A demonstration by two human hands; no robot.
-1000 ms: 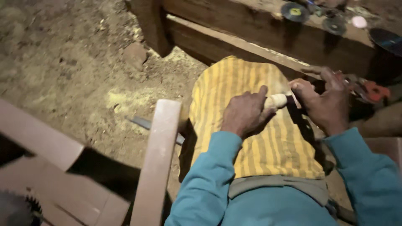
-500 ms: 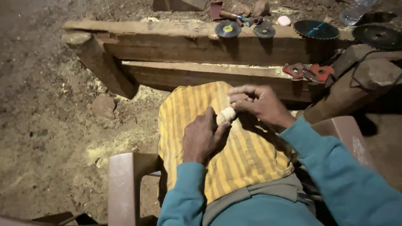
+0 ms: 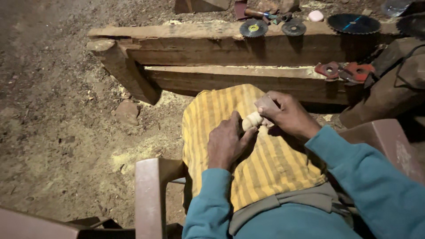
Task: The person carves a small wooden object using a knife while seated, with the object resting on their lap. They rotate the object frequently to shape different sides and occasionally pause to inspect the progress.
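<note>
Nearest, a brown plastic chair arm [image 3: 149, 194] and two teal sleeves [image 3: 354, 177] frame the lap, which is covered by a yellow striped cloth [image 3: 265, 168]. Both hands work above this cloth. The left hand [image 3: 226, 142] is closed around the lower end of a small wood piece [image 3: 253, 120]; the right hand [image 3: 285, 114] grips its upper end with curled fingers. The piece is pale, rounded and short, lying between the two hands just above the cloth; finer detail of its shape cannot be told.

Below and to the left, the floor [image 3: 57, 110] is bare earth strewn with sawdust, with a stone [image 3: 127, 111] near the cloth's edge.

Beyond the knees stands a rough timber bench [image 3: 199, 48], its beams dusted with shavings. Red metal parts [image 3: 345, 71] rest on the lower beam [image 3: 230, 77] at right. On the top beam lie two small discs [image 3: 253, 28] and a larger toothed saw blade [image 3: 353, 23], with a small pink object [image 3: 315, 15] between them. Lighting is dim.
</note>
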